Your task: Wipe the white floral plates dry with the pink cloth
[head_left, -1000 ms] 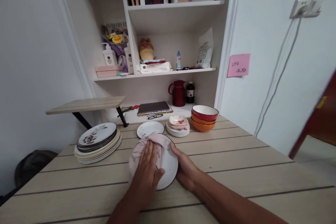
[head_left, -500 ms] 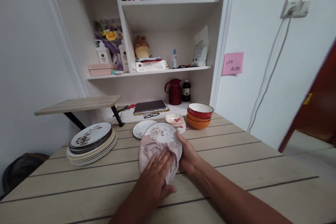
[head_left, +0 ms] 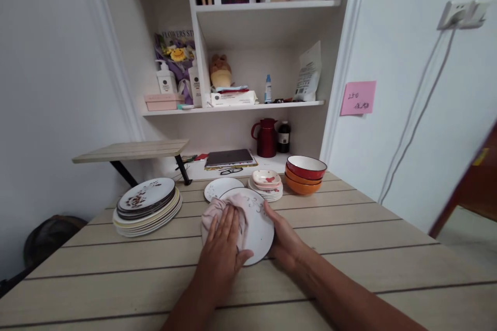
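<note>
A white plate (head_left: 259, 232) with a dark rim and a grey scroll pattern is tilted toward me above the table. My right hand (head_left: 285, 240) grips it at the right edge, thumb on the face and the other fingers hidden behind. On the plate's left part lies a crumpled pale pink cloth (head_left: 209, 213). My left hand (head_left: 223, 245) presses the cloth to the plate with its fingers stretched out flat and the thumb apart. Just behind, another patterned white plate (head_left: 217, 186) rests on the table.
A stack of plates (head_left: 149, 201) stands at the left, near a small raised wooden shelf (head_left: 132, 150). Small dishes (head_left: 266, 178) and stacked red and orange bowls (head_left: 305, 176) sit at the back right. Beyond are a closed laptop (head_left: 229, 157), glasses (head_left: 231, 171) and a red jug (head_left: 267, 137).
My left hand has slid the cloth up and to the left across the plate, baring its middle and right side. The right hand keeps its grip. The camera view has turned slightly left.
</note>
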Demonstrator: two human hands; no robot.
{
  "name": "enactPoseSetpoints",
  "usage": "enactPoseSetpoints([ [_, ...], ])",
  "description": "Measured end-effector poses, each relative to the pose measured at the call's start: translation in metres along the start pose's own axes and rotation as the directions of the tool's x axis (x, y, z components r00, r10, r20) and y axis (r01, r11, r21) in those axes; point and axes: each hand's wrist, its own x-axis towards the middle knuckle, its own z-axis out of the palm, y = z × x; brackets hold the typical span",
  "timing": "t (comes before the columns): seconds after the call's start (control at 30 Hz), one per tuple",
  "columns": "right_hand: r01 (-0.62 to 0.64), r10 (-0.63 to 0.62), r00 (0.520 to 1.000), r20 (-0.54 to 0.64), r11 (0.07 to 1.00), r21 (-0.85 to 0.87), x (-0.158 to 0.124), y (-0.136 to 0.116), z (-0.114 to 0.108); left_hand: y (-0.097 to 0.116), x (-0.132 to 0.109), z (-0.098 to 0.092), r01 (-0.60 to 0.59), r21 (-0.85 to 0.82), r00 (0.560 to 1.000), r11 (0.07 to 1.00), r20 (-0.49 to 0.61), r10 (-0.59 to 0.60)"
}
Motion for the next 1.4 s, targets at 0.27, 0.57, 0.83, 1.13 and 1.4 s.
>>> enactPoseSetpoints([
  [0.27,-0.068,0.066,0.991,0.114,0.998,0.009,-0.001,0.019,0.008,0.006,0.003,-0.010,-0.105,-0.164,0.988,0.981,0.091,0.121],
  [0.57,-0.092,0.091,0.996,0.020,0.992,0.085,0.006,-0.005,-0.005,0.018,0.001,-0.013,-0.261,-0.296,0.925,0.919,0.196,0.326],
  [0.83,0.145,-0.151,0.988,0.034,0.980,0.137,0.004,-0.024,-0.007,0.010,0.003,-0.004,-0.205,-0.112,0.973,0.972,0.084,0.215],
  [1.13,-0.023,0.023,0.999,0.034,1.000,0.002,-0.006,-0.001,0.005,-0.001,0.006,-0.013,-0.011,-0.037,1.000,0.999,-0.013,0.011],
  [1.4,-0.073,0.076,0.993,0.089,0.997,-0.033,-0.003,0.015,0.008,0.007,0.003,-0.016,-0.116,-0.232,0.985,0.966,0.094,0.141],
])
